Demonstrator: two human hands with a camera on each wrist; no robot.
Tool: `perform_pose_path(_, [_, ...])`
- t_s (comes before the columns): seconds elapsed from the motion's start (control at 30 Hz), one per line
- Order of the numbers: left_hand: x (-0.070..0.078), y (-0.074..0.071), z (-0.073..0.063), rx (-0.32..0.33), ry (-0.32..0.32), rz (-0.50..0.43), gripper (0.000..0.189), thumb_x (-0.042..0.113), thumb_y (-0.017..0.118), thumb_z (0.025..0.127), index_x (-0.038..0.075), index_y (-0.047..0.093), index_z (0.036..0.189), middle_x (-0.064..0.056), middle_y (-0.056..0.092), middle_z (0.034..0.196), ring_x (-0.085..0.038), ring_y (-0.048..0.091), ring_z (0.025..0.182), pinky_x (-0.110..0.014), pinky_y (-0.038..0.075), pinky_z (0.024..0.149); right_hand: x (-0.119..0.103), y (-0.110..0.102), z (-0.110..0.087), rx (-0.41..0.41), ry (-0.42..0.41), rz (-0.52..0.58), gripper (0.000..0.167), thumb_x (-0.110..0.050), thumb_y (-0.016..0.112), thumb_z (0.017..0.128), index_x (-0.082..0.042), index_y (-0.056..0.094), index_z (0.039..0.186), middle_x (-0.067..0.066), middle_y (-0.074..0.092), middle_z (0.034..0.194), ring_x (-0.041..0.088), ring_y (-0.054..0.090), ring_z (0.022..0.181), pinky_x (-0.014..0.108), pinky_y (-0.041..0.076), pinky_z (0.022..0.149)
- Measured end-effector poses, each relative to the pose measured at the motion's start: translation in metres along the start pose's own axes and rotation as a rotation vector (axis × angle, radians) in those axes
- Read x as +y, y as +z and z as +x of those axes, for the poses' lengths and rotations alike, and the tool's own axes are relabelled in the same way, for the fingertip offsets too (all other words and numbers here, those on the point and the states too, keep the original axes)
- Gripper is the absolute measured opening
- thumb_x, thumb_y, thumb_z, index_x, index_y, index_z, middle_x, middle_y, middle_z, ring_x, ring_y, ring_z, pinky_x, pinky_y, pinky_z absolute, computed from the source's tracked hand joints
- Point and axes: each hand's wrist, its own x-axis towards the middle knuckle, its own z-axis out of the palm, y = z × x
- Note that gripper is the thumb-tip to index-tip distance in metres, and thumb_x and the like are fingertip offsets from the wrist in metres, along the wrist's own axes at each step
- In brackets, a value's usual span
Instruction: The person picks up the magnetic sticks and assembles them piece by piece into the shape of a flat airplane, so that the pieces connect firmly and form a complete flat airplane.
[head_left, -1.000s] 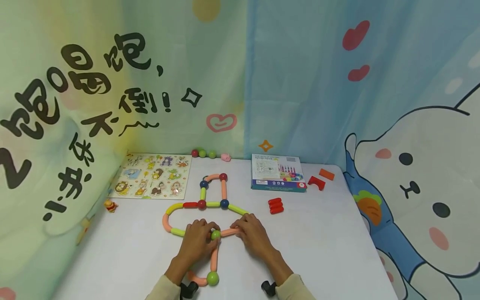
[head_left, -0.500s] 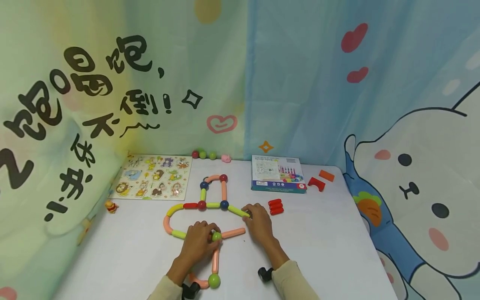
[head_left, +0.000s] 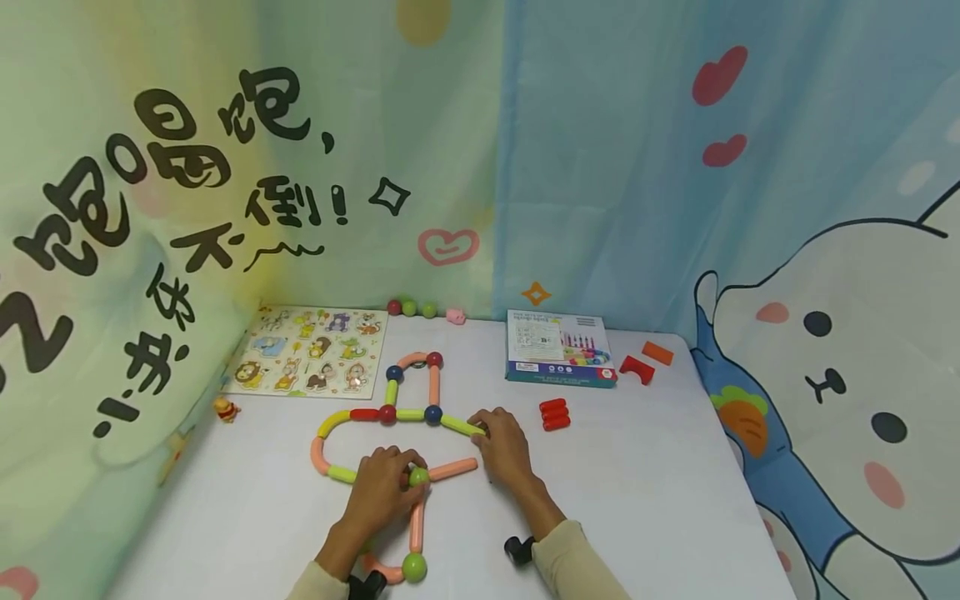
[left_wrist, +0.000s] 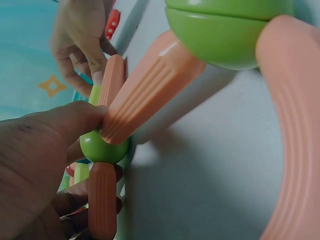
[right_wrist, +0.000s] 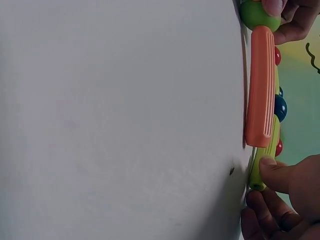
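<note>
Magnetic rods and balls lie joined in a figure on the white table. My left hand (head_left: 386,487) grips a green ball (head_left: 418,477) low in the figure, its thumb touching a pink rod in the left wrist view. From that ball a pink rod (head_left: 453,469) runs right to a free end. My right hand (head_left: 504,447) pinches the free end of a yellow-green rod (right_wrist: 265,160), whose other end joins a dark blue ball (head_left: 432,415). Nearest me, a larger green ball (head_left: 414,567) joins a straight and a curved pink rod (head_left: 384,572).
At the back stand an animal picture board (head_left: 311,354), a toy box (head_left: 560,350) and small balls (head_left: 409,308). Red rods (head_left: 555,415) lie right of my right hand, with a red arch block (head_left: 637,369) and an orange block (head_left: 657,353) beyond. A bear figurine (head_left: 225,409) sits left.
My right hand has left the pink rod and taken the yellow-green rod's end. The figure has shifted a little left with both hands. My left hand has kept the green ball.
</note>
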Motion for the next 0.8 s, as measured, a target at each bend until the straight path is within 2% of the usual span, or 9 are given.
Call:
perform_pose_path(0.23, [0.000, -0.002, 0.000, -0.014, 0.000, -0.019, 0.024, 0.032, 0.088, 0.085, 0.025, 0.076, 0.105, 0.008, 0.052, 0.079, -0.014, 0.044, 0.079, -0.034, 0.033, 0.074, 0.000, 0.000, -0.004, 0.017, 0.013, -0.012, 0.024, -0.011, 0.078, 0.095, -0.018, 0.078, 0.118, 0.000, 0.064, 0.098, 0.014, 0.057, 0.093, 0.036, 0.055, 0.088])
perform_pose_path(0.33, [0.002, -0.006, 0.003, -0.016, -0.006, -0.045, 0.025, 0.032, 0.087, 0.087, 0.023, 0.076, 0.107, 0.006, 0.060, 0.083, -0.013, 0.047, 0.081, -0.034, 0.035, 0.076, 0.001, 0.000, -0.011, 0.044, 0.005, -0.005, 0.026, -0.014, 0.079, 0.096, -0.019, 0.078, 0.121, 0.003, 0.066, 0.104, 0.015, 0.058, 0.098, 0.038, 0.055, 0.091])
perform_pose_path(0.43, [0.002, -0.013, 0.011, 0.016, -0.009, -0.074, 0.024, 0.031, 0.085, 0.090, 0.020, 0.076, 0.109, 0.003, 0.068, 0.090, -0.014, 0.054, 0.086, -0.037, 0.041, 0.080, -0.001, -0.002, -0.024, 0.074, -0.028, 0.017, 0.027, -0.021, 0.081, 0.095, -0.021, 0.078, 0.121, 0.002, 0.065, 0.109, 0.016, 0.059, 0.104, 0.039, 0.056, 0.093])
perform_pose_path(0.5, [-0.001, -0.020, 0.020, 0.064, 0.005, -0.079, 0.024, 0.030, 0.085, 0.091, 0.019, 0.076, 0.111, 0.001, 0.071, 0.093, -0.016, 0.057, 0.088, -0.040, 0.045, 0.083, -0.002, -0.002, -0.033, 0.068, -0.067, 0.031, 0.027, -0.025, 0.084, 0.093, -0.022, 0.079, 0.120, 0.000, 0.065, 0.109, 0.014, 0.059, 0.105, 0.038, 0.056, 0.093])
perform_pose_path(0.6, [-0.007, -0.029, 0.040, 0.147, 0.035, -0.097, 0.024, 0.026, 0.085, 0.091, 0.015, 0.076, 0.112, -0.003, 0.072, 0.093, -0.019, 0.060, 0.088, -0.042, 0.048, 0.082, -0.003, 0.000, -0.044, 0.009, -0.129, 0.027, 0.030, -0.029, 0.086, 0.091, -0.024, 0.079, 0.119, -0.003, 0.065, 0.108, 0.011, 0.057, 0.105, 0.034, 0.056, 0.093])
perform_pose_path(0.7, [-0.012, -0.040, 0.067, 0.225, 0.073, -0.106, 0.026, 0.021, 0.083, 0.092, 0.010, 0.076, 0.113, -0.010, 0.074, 0.094, -0.024, 0.062, 0.087, -0.043, 0.048, 0.079, -0.005, 0.003, -0.050, -0.045, -0.167, 0.006, 0.030, -0.029, 0.087, 0.090, -0.025, 0.079, 0.119, -0.006, 0.065, 0.106, 0.009, 0.055, 0.102, 0.032, 0.054, 0.091])
perform_pose_path(0.8, [-0.015, -0.050, 0.098, 0.266, 0.081, -0.108, 0.030, 0.020, 0.080, 0.094, 0.006, 0.073, 0.120, -0.016, 0.075, 0.100, -0.032, 0.063, 0.092, -0.048, 0.048, 0.081, -0.005, 0.006, -0.053, -0.060, -0.159, -0.012, 0.025, -0.027, 0.085, 0.091, -0.027, 0.080, 0.116, -0.009, 0.063, 0.103, 0.007, 0.052, 0.101, 0.029, 0.052, 0.089])
